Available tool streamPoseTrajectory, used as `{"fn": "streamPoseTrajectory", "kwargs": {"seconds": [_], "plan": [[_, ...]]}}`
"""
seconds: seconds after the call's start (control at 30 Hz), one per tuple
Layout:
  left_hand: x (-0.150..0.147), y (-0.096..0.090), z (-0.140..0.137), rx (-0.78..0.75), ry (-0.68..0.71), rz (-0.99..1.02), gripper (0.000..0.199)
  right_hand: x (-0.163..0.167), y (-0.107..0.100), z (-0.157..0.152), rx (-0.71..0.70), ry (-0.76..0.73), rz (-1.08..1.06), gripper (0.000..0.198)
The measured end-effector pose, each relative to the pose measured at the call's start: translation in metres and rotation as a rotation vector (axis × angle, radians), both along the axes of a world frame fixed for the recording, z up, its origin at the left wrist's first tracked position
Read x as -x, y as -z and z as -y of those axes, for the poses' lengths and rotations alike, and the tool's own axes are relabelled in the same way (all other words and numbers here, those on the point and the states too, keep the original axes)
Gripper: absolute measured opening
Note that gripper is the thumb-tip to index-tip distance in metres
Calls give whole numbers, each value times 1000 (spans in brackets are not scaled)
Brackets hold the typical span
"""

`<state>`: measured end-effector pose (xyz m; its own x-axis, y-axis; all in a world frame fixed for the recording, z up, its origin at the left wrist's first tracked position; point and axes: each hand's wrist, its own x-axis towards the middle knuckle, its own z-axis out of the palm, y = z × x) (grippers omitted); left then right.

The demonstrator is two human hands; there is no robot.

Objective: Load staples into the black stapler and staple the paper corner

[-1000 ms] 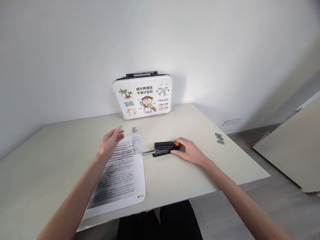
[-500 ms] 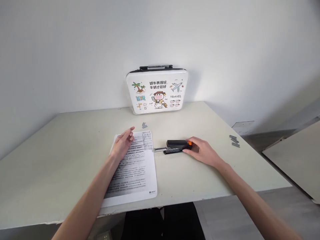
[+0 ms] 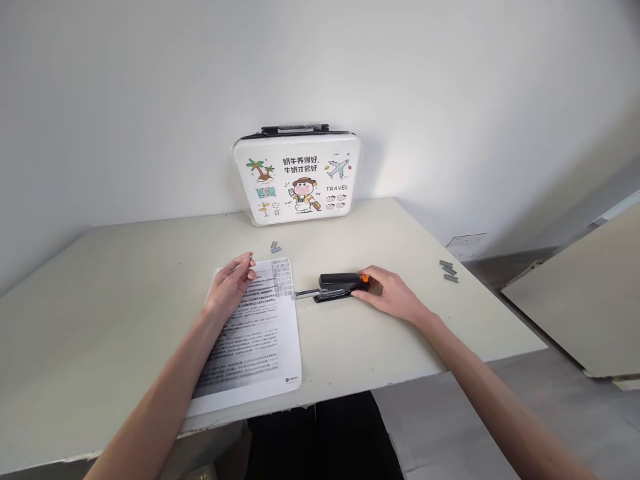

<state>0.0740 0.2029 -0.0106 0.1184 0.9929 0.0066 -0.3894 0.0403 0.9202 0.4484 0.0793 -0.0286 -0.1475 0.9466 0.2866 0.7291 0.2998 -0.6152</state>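
My left hand is over the printed sheet, its thumb and fingers closed in a pinch. A small grey piece, which looks like a strip of staples, shows at the fingertips; most of it is hidden. On the right, my right hand is closed around the back end of a black stapler with an orange part. The stapler lies on its base on the table, and its metal staple rail sticks out to the left, close to the sheet's right edge.
Several loose grey staple strips lie just beyond the sheet, and more staple strips lie near the right edge of the pale table. A white cartoon-printed case with a black handle stands against the wall.
The whole scene has shifted a little left in view as the head turned. My left thumb and fingers have drawn closer together, and a grey piece now shows there. My right hand still holds the stapler.
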Motion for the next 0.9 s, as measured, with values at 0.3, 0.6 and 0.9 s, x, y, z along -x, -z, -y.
{"fn": "streamPoseTrajectory", "kwargs": {"seconds": [0.3, 0.6, 0.9], "plan": [[0, -5, 2, 18, -33, -13, 28, 1, -1, 1, 13, 10, -1, 28], [-1, 2, 7, -32, -1, -185, 43, 4, -4, 2, 62, 23, -6, 25], [-15, -8, 27, -205, 103, -688, 44, 4, -2, 1, 77, 21, -14, 27]]}}
